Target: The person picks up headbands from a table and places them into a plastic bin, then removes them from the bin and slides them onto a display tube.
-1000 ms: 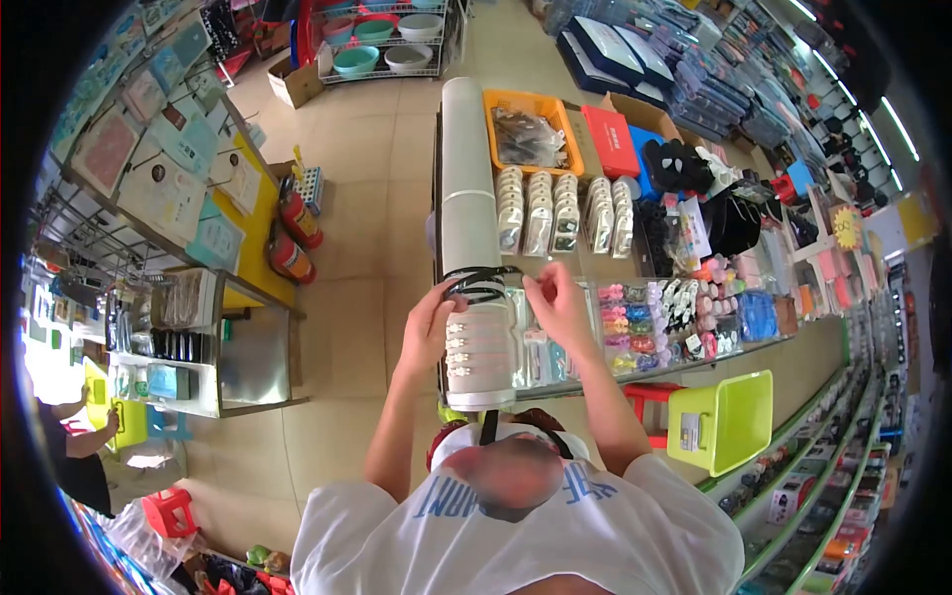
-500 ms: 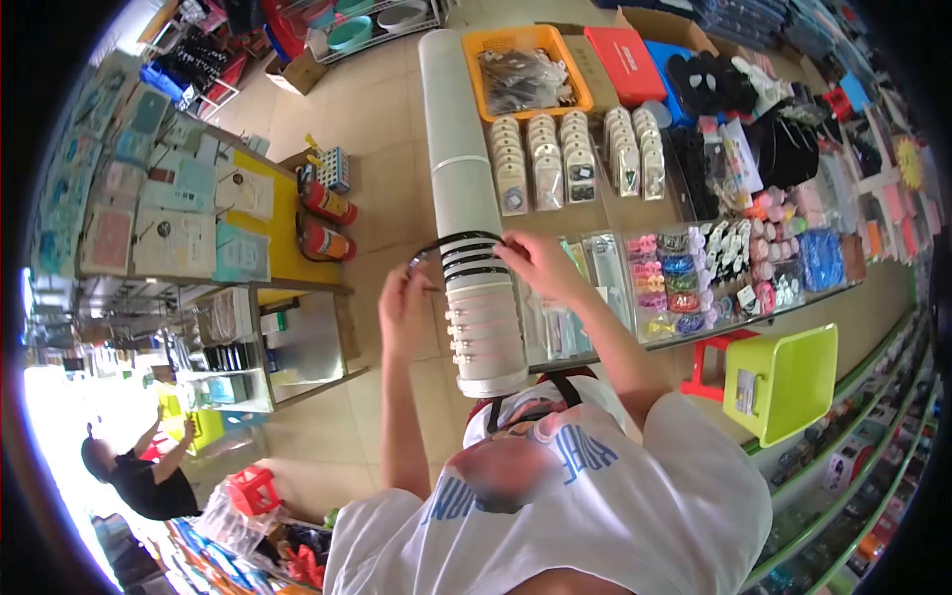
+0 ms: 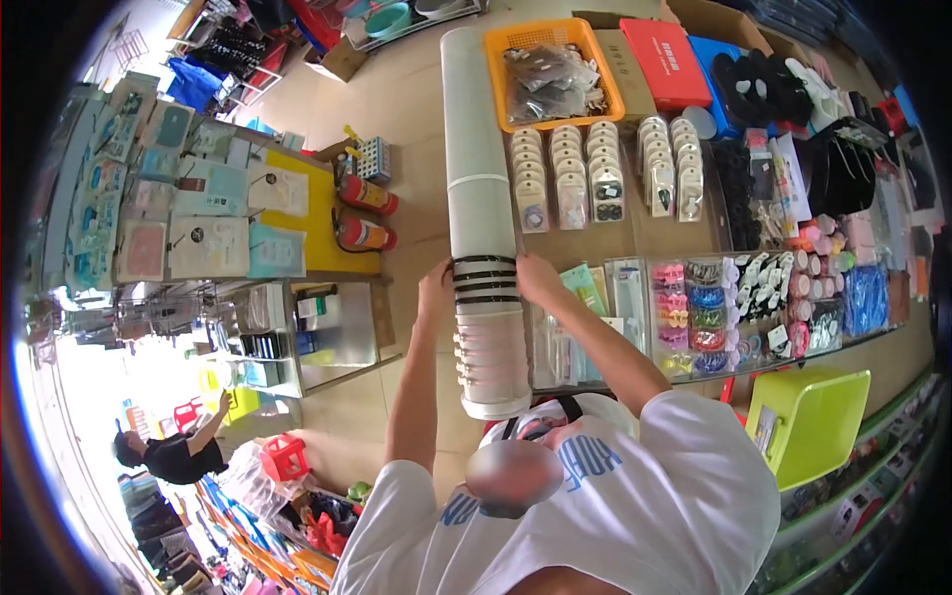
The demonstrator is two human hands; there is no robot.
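A long white tube (image 3: 480,213) lies lengthwise in front of me, with several black bands (image 3: 486,283) around it and several pale bands (image 3: 491,352) with small knobs nearer its close end. On the tube's left side my left hand (image 3: 435,294) has its fingers closed at the end of the topmost black band. At the right side my right hand (image 3: 536,280) is closed at the other end of that band. The fingertips of both hands are partly hidden, and the band lies across the tube between them.
An orange basket (image 3: 555,74) of bagged items and rows of carded accessories (image 3: 606,174) stand on the right table. Coloured hair bands (image 3: 706,305) lie nearer. Two fire extinguishers (image 3: 367,234) stand left. A green bin (image 3: 808,426) is at right. Another person (image 3: 178,458) is at lower left.
The black band held between my hands has come down onto the tube, beside the other black bands. My left hand has moved in against the tube's side. The view has shifted somewhat.
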